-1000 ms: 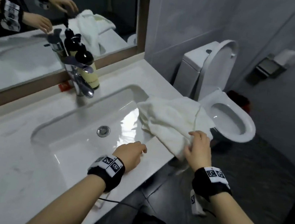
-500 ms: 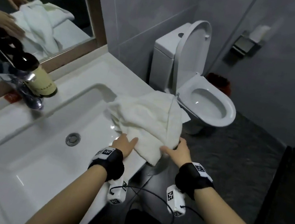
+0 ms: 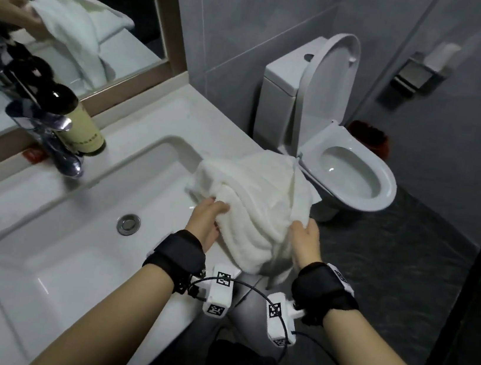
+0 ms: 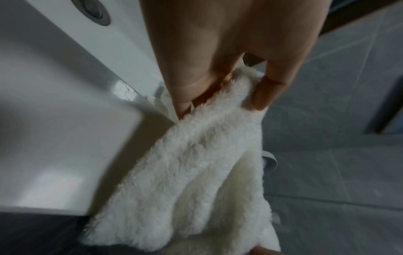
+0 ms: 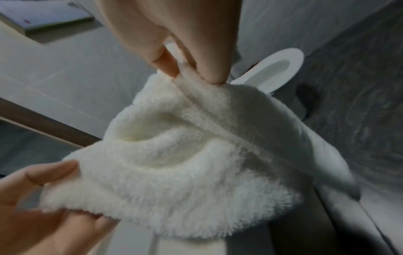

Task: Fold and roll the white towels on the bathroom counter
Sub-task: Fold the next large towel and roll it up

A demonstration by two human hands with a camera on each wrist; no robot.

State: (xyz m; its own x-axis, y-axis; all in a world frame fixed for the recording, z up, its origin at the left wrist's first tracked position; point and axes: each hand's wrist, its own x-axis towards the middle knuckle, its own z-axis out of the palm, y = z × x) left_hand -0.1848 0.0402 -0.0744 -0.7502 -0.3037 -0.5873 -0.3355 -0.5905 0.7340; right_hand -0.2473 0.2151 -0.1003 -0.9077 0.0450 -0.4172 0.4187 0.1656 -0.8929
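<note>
A crumpled white towel [image 3: 258, 203] lies bunched on the right end of the white counter [image 3: 182, 106], part of it hanging over the front edge. My left hand [image 3: 208, 216] pinches the towel's [image 4: 196, 172] near-left edge between thumb and fingers. My right hand [image 3: 304, 237] pinches a hemmed edge of the towel [image 5: 185, 155] on the right side and holds it up off the counter. Both hands keep the cloth stretched loosely between them. In the right wrist view the left hand [image 5: 43, 198] shows at the lower left, gripping the cloth.
The sink basin [image 3: 35, 271] with its drain [image 3: 128, 223] fills the counter to my left. A chrome tap [image 3: 59, 144] and dark-capped bottles [image 3: 78, 119] stand behind it, under the mirror [image 3: 70, 19]. A toilet [image 3: 345, 172] with its lid up stands just right of the counter.
My left hand moved from the sink's front rim to the towel and took hold of its edge. The right hand shifted along the towel's right side, and the towel bunched up toward me.
</note>
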